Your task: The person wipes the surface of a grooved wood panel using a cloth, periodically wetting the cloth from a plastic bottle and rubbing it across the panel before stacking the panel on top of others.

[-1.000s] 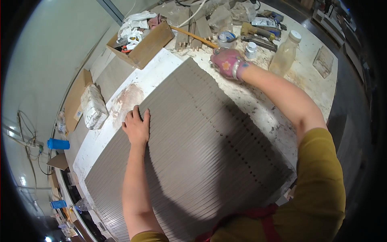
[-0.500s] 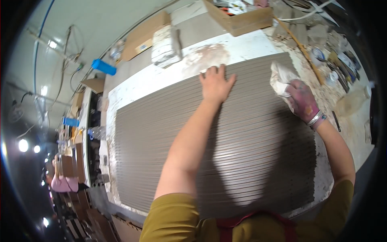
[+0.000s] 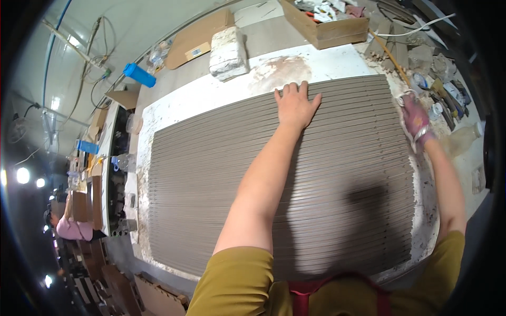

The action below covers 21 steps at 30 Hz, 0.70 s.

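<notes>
A large grey-brown ribbed panel [image 3: 226,174], lined with narrow parallel grooves, lies flat on a white work surface. Near the middle of its far edge, my bare left hand [image 3: 296,107] rests with fingers spread, holding nothing. My right hand [image 3: 416,118] wears a stained pink glove and is just past the panel's right edge, low over the dusty surface. Its fingers are closed on a white cloth [image 3: 405,126], which shows along the glove's left side and is partly hidden beneath it.
Behind the panel are a dirty white wrapped block [image 3: 229,52], a flattened cardboard box [image 3: 197,39] and an open carton of odds and ends [image 3: 342,32]. To the right lie a wooden stick [image 3: 390,57], several hand tools and a clear bottle [image 3: 464,139]. Far left, a person in pink [image 3: 74,229] holds a box.
My right hand has moved right with the cloth, from above the panel's far right corner to beyond its right edge. The left hand stays on the far edge; the view has shifted slightly.
</notes>
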Motion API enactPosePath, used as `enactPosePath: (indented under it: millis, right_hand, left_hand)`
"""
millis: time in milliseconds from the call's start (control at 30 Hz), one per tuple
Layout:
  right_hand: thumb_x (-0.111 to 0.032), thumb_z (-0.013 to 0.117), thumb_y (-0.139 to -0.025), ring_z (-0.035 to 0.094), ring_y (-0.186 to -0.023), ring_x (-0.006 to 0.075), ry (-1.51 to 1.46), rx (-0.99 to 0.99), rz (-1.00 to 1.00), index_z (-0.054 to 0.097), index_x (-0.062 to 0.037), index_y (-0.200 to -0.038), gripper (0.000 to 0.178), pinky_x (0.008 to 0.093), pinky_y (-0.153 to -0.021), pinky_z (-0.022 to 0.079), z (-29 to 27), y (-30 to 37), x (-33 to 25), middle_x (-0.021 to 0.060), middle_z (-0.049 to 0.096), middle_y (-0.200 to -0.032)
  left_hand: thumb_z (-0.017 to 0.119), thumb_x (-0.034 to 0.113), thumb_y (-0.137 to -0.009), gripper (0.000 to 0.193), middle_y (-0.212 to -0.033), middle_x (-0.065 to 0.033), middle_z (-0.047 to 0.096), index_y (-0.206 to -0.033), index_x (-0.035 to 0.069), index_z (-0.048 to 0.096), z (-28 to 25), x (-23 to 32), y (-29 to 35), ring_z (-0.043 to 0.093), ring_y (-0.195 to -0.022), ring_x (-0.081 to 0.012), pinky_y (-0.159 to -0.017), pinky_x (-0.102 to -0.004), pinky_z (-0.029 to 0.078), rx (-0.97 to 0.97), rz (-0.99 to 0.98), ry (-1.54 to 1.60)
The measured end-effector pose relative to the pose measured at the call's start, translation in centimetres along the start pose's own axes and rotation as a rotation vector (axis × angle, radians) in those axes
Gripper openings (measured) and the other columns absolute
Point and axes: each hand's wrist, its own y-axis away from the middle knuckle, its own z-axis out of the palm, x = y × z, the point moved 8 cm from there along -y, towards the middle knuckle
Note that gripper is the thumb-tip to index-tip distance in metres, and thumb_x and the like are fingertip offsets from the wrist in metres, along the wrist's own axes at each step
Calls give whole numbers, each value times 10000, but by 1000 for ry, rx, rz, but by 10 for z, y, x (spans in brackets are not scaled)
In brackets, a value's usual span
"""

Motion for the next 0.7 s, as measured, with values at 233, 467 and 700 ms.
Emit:
enactPosePath:
  millis: [233, 467, 700]
  right_hand:
    - [-145, 475, -897, 576, -1006, 356, -521, 210, -142, 519, -21, -1068, 215, 436, -838, 460, -42, 29, -123, 207, 588, -1096]
    - [-160, 485, -895, 639, -926, 327, -196, 59, -315, 579, -39, -1060, 226, 411, -812, 512, -78, 27, -195, 176, 644, -1008]
    - [-72, 523, -772, 610, -958, 335, 24, -361, -78, 561, -70, -1031, 262, 435, -775, 519, -22, 15, -174, 182, 588, -1077]
  left_hand:
    - [422, 537, -912, 587, -1237, -154, 514, -1338, 135, 465, 14, -26, 9, 460, -1193, -311, -1055, -556, 232, -93, -71, -74]
    - [444, 506, -917, 565, -1275, -142, 498, -1333, 124, 462, 14, -18, 8, 419, -1243, -296, -1090, -556, 207, -79, -43, -34]
    - [457, 504, -913, 561, -1242, -142, 510, -1320, 119, 479, 12, -24, 5, 433, -1222, -298, -1079, -552, 226, -51, -45, -55]
